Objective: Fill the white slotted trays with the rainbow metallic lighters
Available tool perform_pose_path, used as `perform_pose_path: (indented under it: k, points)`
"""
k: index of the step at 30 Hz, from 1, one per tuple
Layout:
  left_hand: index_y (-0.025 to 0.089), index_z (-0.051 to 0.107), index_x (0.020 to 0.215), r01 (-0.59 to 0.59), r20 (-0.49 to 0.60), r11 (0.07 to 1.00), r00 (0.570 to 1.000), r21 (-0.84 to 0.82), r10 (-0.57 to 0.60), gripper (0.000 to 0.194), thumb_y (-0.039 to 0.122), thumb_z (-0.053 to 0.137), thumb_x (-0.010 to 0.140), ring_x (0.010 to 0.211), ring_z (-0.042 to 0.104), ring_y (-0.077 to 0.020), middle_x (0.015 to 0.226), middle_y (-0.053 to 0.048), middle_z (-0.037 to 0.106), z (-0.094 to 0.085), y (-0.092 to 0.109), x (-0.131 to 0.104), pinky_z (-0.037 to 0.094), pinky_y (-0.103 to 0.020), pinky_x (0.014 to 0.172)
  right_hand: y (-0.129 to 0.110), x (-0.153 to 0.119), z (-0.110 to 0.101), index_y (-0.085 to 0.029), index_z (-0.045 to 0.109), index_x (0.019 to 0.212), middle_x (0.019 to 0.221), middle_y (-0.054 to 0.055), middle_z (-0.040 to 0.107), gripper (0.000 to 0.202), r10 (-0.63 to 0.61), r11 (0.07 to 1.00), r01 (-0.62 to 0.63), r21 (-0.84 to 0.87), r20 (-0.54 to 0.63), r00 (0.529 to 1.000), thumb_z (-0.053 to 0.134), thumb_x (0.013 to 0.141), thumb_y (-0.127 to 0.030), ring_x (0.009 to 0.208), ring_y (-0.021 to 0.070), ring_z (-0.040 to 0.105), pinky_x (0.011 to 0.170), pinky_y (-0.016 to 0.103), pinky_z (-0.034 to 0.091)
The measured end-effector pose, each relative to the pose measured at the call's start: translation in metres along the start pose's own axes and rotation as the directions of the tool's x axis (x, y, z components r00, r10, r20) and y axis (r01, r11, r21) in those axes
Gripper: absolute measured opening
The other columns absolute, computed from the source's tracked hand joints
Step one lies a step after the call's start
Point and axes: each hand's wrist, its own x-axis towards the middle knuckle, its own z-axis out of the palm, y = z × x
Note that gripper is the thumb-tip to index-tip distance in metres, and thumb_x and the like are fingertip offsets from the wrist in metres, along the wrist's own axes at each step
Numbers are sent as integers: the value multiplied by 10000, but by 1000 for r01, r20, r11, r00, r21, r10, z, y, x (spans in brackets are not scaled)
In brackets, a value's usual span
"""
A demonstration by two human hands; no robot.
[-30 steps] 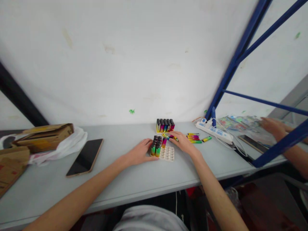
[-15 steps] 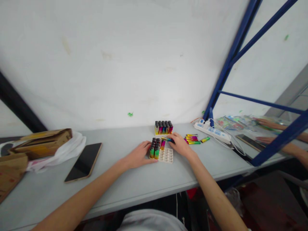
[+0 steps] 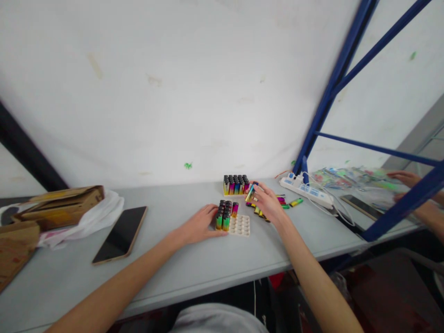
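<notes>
against a white wall, grey table (image 3: 194,259) beside blue frame (image 3: 333,88)

head cam | faces forward-down | near table (image 3: 208,268) | single view

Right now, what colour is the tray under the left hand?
White tray, clearest in the head view.

We see a grey table (image 3: 194,273): phone (image 3: 120,234) left of our left hand (image 3: 201,225), power strip (image 3: 307,190) beyond our right hand (image 3: 268,203).
</notes>
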Motion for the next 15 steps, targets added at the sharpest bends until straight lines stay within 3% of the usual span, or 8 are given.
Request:
perform_pose_path:
  k: [4,8,12,15]
  points:
    - [187,639,1295,-3,5,1000,1000,3,3,725,727,733,822,1262,596,-361,1346,-163,626,0,0,0,463,-492,1147,-5,-5,9,-291,568,1188,906,14,677,497,52,997,-58,54,110,993,728,848,-616,797,188,670,765,366,598]
    - [186,634,1301,-5,0,1000,1000,10,5,721,713,745,822,1280,587,-359,1354,-163,622,1,0,-1,456,-478,1151,-1,-3,16,-309,525,1156,691,-93,429,457,41,996,-54,76,165,985,697,881,-631,503,89,402,600,264,524]
    - [181,619,1318,-10,8,1000,1000,18,10,714,699,737,841,1271,594,-345,1350,-161,623,0,1,-1,453,-472,1154,4,-1,26,-288,523,1030,637,-109,294,479,48,996,-42,-78,73,996,640,871,-724,437,77,198,389,189,235]
    - [205,613,1330,-18,8,1000,1000,18,18,705,702,731,845,1272,593,-344,1360,-153,619,0,1,-1,453,-477,1156,9,0,30,-253,495,847,586,-99,292,534,-4,979,-7,-204,-57,998,579,860,-780,431,85,213,385,219,178]
